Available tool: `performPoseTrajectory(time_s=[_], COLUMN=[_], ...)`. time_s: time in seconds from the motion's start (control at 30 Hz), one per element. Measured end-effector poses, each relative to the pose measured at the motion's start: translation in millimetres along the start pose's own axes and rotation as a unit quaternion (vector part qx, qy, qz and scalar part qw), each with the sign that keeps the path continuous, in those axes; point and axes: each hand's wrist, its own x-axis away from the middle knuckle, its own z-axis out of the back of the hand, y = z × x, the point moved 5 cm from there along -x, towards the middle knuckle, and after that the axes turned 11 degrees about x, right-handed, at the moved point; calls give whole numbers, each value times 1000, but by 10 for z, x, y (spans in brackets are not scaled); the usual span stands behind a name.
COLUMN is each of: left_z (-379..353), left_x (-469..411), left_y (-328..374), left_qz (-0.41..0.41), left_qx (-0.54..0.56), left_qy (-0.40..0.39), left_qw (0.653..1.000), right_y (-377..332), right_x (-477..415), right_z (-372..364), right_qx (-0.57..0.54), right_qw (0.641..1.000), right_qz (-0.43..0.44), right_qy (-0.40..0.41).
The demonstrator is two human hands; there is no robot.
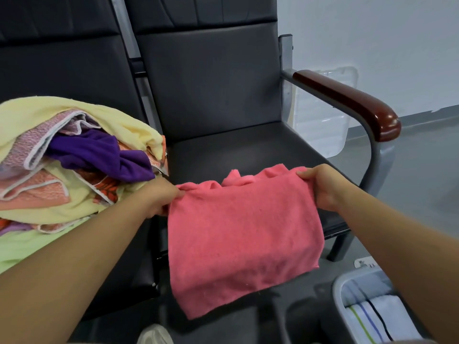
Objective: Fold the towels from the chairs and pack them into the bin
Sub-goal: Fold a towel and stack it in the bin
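Between the two hands hangs a pink towel (243, 232) of nappy terry cloth. It is doubled, so that its loose edges bunch along the top line while the lower part drops as a flat, roughly rectangular panel.

Left hand (161, 197): fingers and thumb curled tight on the top left corner, cloth gathered into the pinch. Right hand (320, 187): thumb on top, fingers wrapped under the top right corner, clamped likewise. Both grips are closed on the fabric, and the top edge sags slightly between them.

Beyond the grips lies the seat (236, 150) of a black chair, smooth leather-like padding; the towel hangs in front of its front edge. Beyond the right hand, a glossy dark-brown armrest (347, 100) sits on a grey metal frame.

Just beside the left hand, on the neighbouring seat, lies a loose pile of towels (74, 157): pale yellow, purple fleece, pink and orange textured weave with white trim.

Below the right forearm stands a grey bin (340, 294) with a rounded rim. It holds a folded white towel (372, 316) with green, blue and black stripes.
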Motion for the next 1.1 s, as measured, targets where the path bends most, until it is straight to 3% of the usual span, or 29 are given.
performPoseTrajectory(time_s=[0.1,0.27,0.33,0.5,0.7,0.83,0.97,1.1], left_z=[-56,0,9,259,746,977,1147,1169], left_x=[103,-20,-89,-352,-420,-262,3,54], left_y=[-5,245,407,977,1740,2364,2715,2519], left_qz=[90,63,33,-45,-105,-187,-259,-236], left_qx=[246,460,456,293,417,461,391,294], left_qy=[-119,-140,-143,-63,-76,-96,-59,-11], left_qw=[958,875,878,953,900,862,881,926], right_y=[17,-194,-354,-979,-2137,-2778,-3098,-2729], right_x=[0,-107,-189,-330,-333,-93,114,201], right_z=[-22,-96,-95,-80,-93,-129,-75,-29], right_qx=[-15,-63,-82,-53,-20,-32,-91,-114], right_qw=[1000,998,994,983,965,951,931,938], right_qz=[0,29,56,105,207,269,321,292], right_qy=[-19,10,41,138,158,150,146,147])
